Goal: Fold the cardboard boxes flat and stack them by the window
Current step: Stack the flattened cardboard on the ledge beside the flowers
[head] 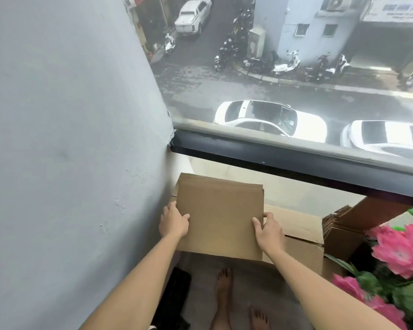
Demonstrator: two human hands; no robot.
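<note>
A stack of flattened brown cardboard boxes [221, 215] is held level in front of me, just below the window's dark frame [296, 160] in the corner by the grey wall. My left hand [173, 222] grips the stack's left edge. My right hand [268, 231] grips its right edge, thumb on top. Under and to the right of the stack lies more cardboard [298, 229], its flaps partly hidden. Further right, another bundle of folded cardboard [341, 232] stands on edge.
The grey wall [69, 139] closes off the left side. Pink artificial flowers [398, 248] crowd the lower right. A dark object [177, 289] lies on the floor by the wall. My bare feet [224, 289] stand on the grey floor below the stack.
</note>
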